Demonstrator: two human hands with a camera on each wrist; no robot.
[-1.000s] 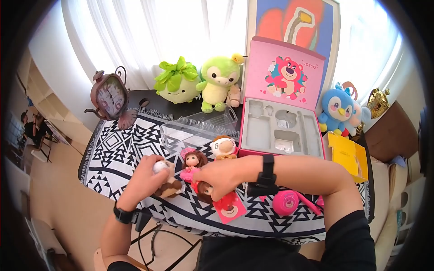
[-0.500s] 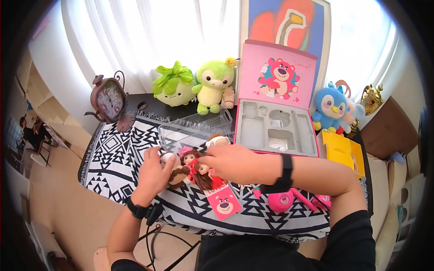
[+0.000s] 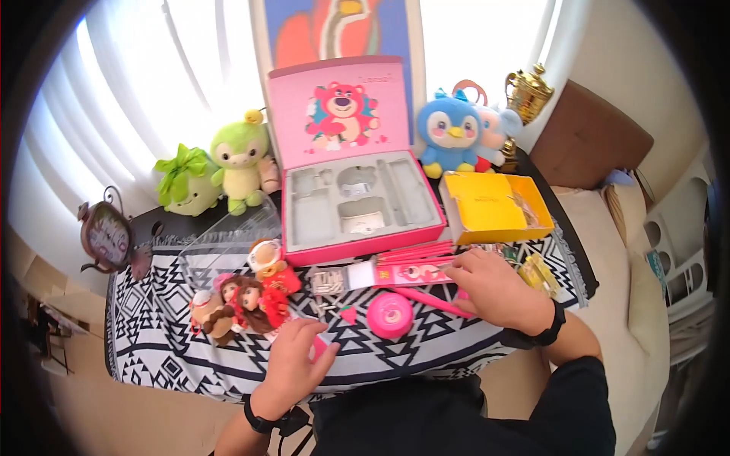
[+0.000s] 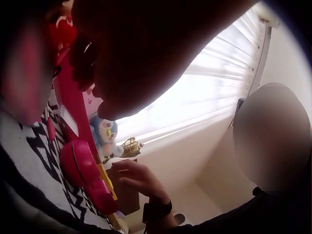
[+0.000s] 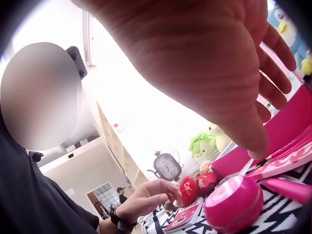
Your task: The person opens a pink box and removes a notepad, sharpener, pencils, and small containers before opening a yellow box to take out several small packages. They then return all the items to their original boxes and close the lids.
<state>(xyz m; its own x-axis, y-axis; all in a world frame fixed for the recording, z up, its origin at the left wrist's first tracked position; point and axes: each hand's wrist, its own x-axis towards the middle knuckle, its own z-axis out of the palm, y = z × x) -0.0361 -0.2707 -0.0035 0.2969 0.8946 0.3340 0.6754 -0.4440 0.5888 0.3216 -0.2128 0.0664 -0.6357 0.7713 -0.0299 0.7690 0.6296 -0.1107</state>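
In the head view the left hand (image 3: pixel 291 366), fingers loosely spread, is over a pink card (image 3: pixel 319 348) just in front of the brown-haired dolls (image 3: pixel 251 298). The right hand (image 3: pixel 498 290) reaches over the right ends of a pink strip-shaped pack (image 3: pixel 414 273) and a pink stick-like item (image 3: pixel 430 301); contact cannot be told. Its fingers look extended in the right wrist view, with nothing seen in them. A round pink case (image 3: pixel 390 315) lies between the hands. Beside the dolls are a beige plush (image 3: pixel 207 308) and a brown-and-white figure (image 3: pixel 266 257).
Behind stands the open pink gift box (image 3: pixel 365 247) with a grey insert (image 3: pixel 310 216). A yellow box (image 3: pixel 487 205) is at the right, near a blue penguin plush (image 3: pixel 449 137). Green plushes (image 3: pixel 242 163), a clear tray (image 3: pixel 228 235) and a clock (image 3: pixel 109 235) stand toward the left.
The head view has swung right. The right hand has let go of the red-dressed doll and moved right to the pink items. The left hand has left the beige plush and moved toward the card.
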